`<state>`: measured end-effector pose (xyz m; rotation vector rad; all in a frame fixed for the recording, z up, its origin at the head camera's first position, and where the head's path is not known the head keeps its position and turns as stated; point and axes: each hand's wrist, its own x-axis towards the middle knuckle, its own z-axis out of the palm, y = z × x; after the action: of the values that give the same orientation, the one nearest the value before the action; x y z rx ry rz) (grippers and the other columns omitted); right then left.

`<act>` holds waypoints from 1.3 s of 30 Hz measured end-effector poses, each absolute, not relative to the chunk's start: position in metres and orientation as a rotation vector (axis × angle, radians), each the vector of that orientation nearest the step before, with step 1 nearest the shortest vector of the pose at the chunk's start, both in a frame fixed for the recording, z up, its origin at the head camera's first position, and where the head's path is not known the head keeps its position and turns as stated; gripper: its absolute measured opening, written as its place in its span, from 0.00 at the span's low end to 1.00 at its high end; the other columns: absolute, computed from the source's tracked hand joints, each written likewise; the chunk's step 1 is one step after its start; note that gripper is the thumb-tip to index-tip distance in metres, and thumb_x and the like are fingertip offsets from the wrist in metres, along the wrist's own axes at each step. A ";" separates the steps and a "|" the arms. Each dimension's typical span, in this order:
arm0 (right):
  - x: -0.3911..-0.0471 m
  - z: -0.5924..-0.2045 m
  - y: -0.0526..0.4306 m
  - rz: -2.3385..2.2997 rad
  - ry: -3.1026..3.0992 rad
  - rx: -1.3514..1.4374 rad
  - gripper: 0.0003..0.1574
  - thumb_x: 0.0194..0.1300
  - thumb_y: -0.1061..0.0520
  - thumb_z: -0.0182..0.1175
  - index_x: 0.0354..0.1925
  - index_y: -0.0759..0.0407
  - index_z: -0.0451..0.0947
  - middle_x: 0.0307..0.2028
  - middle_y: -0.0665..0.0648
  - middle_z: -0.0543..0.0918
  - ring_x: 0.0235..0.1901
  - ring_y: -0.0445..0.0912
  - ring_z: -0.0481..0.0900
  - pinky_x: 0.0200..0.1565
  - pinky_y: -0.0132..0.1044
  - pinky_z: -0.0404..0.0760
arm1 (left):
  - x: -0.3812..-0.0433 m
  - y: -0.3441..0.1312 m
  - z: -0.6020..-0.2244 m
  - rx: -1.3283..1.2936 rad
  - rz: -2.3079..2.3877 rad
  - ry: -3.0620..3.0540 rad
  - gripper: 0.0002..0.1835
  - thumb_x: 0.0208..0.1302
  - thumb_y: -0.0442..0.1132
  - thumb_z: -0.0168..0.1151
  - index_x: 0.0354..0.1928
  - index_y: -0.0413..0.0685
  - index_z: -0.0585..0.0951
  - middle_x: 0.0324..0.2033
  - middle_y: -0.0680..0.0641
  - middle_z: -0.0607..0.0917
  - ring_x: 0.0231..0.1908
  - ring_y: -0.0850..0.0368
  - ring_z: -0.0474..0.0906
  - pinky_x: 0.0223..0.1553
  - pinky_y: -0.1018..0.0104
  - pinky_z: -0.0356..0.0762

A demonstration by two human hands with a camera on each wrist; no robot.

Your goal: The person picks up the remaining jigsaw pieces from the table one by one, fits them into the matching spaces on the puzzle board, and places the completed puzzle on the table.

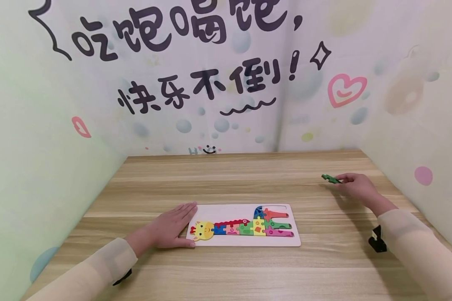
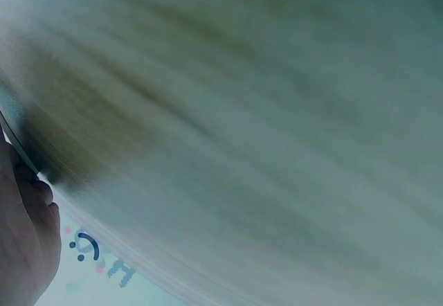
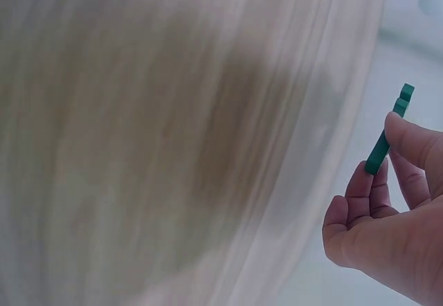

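Observation:
A white puzzle board (image 1: 226, 212) with a colourful giraffe lies flat on the table. The giraffe's head (image 1: 203, 230) is yellow, and its body is made of several interlocking pieces. One leg slot (image 1: 276, 206) at the board's upper right shows bare white. My left hand (image 1: 175, 225) rests on the board's left edge with fingers straight; the left wrist view shows only part of this hand (image 2: 28, 230). Above the table to the right of the board, my right hand (image 1: 358, 187) pinches a green puzzle piece (image 1: 330, 179) between thumb and fingers. In the right wrist view, the piece (image 3: 385, 136) appears edge-on.
The wood-grain table (image 1: 241, 271) ends at a printed back wall (image 1: 226, 133) with dark lettering. Pale side walls (image 1: 418, 125) stand left and right. Small black devices, such as the one at the right wrist (image 1: 378, 240), are worn under the sleeves.

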<state>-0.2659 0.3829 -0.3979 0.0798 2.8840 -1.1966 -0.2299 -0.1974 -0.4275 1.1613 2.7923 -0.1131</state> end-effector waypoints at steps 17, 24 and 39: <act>-0.268 -0.394 0.348 -1.289 2.862 -0.048 0.23 0.67 0.60 0.61 0.56 0.72 0.75 0.40 0.61 0.74 0.36 0.50 0.69 0.32 0.34 0.72 | -0.232 -0.197 -0.429 1.170 -0.122 2.801 0.59 0.57 0.80 0.38 0.76 0.40 0.50 0.75 0.44 0.50 0.74 0.51 0.44 0.71 0.56 0.48; -0.269 -0.391 0.329 -1.321 2.853 -0.116 0.21 0.66 0.61 0.62 0.54 0.71 0.76 0.37 0.60 0.75 0.35 0.50 0.69 0.31 0.34 0.73 | -0.231 -0.197 -0.428 1.174 -0.125 2.797 0.59 0.57 0.80 0.39 0.76 0.40 0.50 0.75 0.44 0.51 0.74 0.51 0.44 0.70 0.56 0.48; -0.264 -0.386 0.294 -1.330 2.789 -0.187 0.18 0.66 0.61 0.62 0.53 0.69 0.78 0.38 0.60 0.76 0.35 0.50 0.70 0.33 0.37 0.74 | -0.230 -0.198 -0.429 1.166 -0.101 2.798 0.59 0.57 0.80 0.39 0.76 0.40 0.50 0.75 0.44 0.51 0.74 0.50 0.44 0.70 0.56 0.48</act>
<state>-0.2642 0.2942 -0.3861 -0.1868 2.7886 -1.3300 -0.2303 -0.1976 -0.4289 1.1664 2.7983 -0.1014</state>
